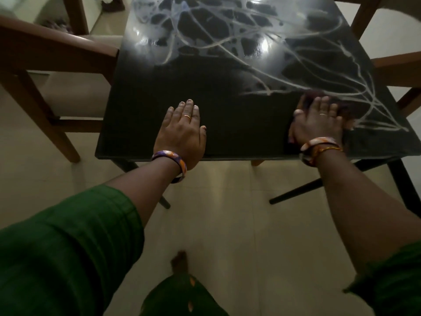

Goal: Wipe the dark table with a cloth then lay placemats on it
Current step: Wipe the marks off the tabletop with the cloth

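Dark surface (227, 124) fills upper centre of frame, glossy, flat, rectangular, with pale branching streaks across its upper and right parts; near strip looks matte and dark. Left hand (182, 131) lies flat on surface at centre-left, fingers straight and together, holding nothing. Right hand (319, 124) at centre-right presses down on a cloth (341, 108), fingers spread over it; cloth is dark, blurred, mostly hidden under the hand, edges hard to tell. Cloth likely soft, light, limp; best bunched under the palm, should slide easily on slick top. No placemats in view. Wooden chairs (45, 55) at upper left and right, pale tiled floor (227, 213) below. Green sleeves, patterned bangles on both wrists.
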The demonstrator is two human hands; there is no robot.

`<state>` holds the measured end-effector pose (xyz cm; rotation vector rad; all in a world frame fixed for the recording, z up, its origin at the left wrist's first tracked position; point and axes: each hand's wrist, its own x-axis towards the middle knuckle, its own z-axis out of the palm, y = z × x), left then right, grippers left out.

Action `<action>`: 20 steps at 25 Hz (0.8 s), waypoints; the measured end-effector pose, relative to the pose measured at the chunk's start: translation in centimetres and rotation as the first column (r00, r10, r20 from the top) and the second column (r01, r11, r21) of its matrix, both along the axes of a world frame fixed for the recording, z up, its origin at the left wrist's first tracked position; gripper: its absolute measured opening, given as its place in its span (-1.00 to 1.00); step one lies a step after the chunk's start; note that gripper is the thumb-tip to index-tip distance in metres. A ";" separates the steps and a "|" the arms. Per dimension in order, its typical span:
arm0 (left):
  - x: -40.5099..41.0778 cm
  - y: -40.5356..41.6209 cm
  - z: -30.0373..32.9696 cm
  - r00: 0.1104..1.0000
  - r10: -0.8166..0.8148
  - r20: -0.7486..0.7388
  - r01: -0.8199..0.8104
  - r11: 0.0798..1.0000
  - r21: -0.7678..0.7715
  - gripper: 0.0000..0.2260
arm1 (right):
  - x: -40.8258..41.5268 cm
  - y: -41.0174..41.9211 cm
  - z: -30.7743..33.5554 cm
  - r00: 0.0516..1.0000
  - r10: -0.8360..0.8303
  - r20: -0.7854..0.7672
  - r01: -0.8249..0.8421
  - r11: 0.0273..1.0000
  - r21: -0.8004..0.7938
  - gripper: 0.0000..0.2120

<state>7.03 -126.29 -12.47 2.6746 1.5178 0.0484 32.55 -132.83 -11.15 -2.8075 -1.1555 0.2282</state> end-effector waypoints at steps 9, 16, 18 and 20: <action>-0.1 0.0 0.2 1.000 -0.005 0.003 0.005 1.000 -0.006 -0.51 | -5.5 2.8 -1.1 0.958 0.275 0.087 -0.274 0.962 -0.016 -0.42; -0.1 -0.1 0.1 1.000 -0.005 0.022 0.005 1.000 -0.003 -0.52 | -7.8 3.8 -0.9 0.988 0.155 -0.023 -0.155 0.988 0.007 -0.42; -0.2 -0.2 0.1 1.000 0.000 0.029 0.001 1.000 -0.003 -0.52 | -12.8 5.4 -1.3 0.926 0.377 -0.001 -0.377 0.926 0.005 -0.42; -0.2 -0.2 0.2 1.000 0.000 0.025 0.000 1.000 -0.001 -0.52 | -12.2 6.2 -1.2 0.883 0.467 0.055 -0.465 0.884 -0.047 -0.42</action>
